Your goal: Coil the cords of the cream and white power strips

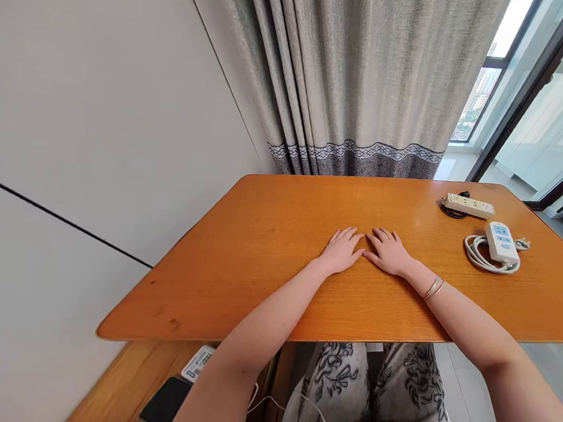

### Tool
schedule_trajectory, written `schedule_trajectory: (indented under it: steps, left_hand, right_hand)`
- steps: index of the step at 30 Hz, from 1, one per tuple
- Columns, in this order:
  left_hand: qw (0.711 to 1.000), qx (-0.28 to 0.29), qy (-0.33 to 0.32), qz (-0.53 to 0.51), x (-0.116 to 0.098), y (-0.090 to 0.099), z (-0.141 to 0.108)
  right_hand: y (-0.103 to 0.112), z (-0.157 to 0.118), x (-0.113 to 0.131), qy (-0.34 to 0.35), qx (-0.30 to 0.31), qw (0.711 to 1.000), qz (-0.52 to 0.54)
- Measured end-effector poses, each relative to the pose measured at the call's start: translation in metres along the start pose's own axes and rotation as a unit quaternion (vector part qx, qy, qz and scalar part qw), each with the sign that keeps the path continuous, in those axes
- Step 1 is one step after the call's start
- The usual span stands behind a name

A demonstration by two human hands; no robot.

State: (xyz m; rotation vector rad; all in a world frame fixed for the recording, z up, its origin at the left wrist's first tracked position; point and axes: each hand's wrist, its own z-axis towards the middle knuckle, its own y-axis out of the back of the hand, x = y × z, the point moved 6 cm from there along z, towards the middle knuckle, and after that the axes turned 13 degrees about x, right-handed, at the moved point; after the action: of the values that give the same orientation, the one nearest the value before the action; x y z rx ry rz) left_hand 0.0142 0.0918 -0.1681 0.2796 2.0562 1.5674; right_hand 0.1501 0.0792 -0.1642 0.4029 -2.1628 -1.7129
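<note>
My left hand (341, 249) lies palm down on the orange-brown wooden table (259, 235), its fingers stretched out. Close beside it my right hand (388, 250) rests flat on the same tabletop, fingers spread, with bracelets (434, 288) on the wrist. The thumbs almost meet; I cannot tell whether they touch. Neither hand holds anything. To the right of my right hand is a white power strip (502, 243) with blue sockets and a coiled white cord (478, 257). Behind that lies a longer cream power strip (469, 205) with a black cord.
A grey curtain (391, 75) hangs behind the table's far edge, and a pale wall (95, 117) runs along the left. Below the table at left, a dark phone-like slab (165, 401) and a white labelled item (198, 362) lie on a wooden surface (113, 381). A thin white cable (320, 416) crosses my lap.
</note>
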Motion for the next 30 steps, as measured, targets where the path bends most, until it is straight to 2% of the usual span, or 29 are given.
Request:
schedule_trajectory:
  steps: [30]
  left_hand:
    - [1.0,-0.003,-0.002,0.02,0.0022,-0.0034,0.0018]
  right_hand:
    - [-0.0006,0.0009,0.0008,0.0,0.008,1.0,0.003]
